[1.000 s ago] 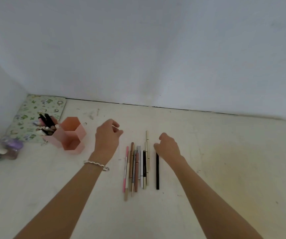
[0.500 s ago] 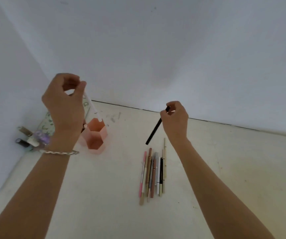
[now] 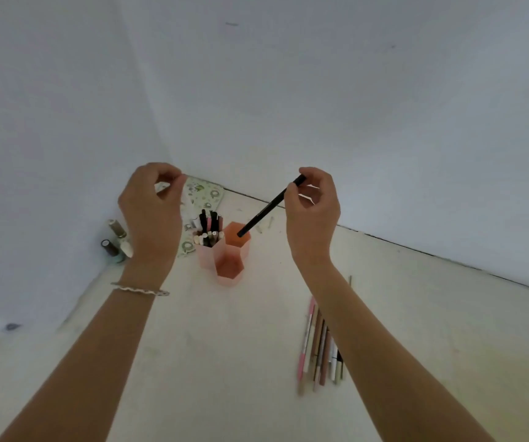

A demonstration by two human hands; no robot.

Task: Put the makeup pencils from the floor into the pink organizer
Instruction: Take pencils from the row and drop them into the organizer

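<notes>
The pink organizer (image 3: 229, 266) stands on the floor near the corner, made of three hexagonal cups. Its left cup holds several pencils (image 3: 209, 229); the other two look empty. My right hand (image 3: 312, 215) pinches a black pencil (image 3: 264, 212) by its upper end. The pencil slants down to the left, with its lower tip over the back cup. My left hand (image 3: 153, 212) hovers left of the organizer, fingers curled with the tips slightly apart and nothing in them. Several makeup pencils (image 3: 317, 346) lie side by side on the floor, partly hidden by my right forearm.
A floral-patterned mat (image 3: 207, 194) lies in the corner behind the organizer. A few nail polish bottles (image 3: 115, 242) stand against the left wall. Two walls meet just behind the organizer.
My right hand carried the black pencil left, to above the organizer. The white pencil my left hand held is gone from it. The view has shifted right and closer.
</notes>
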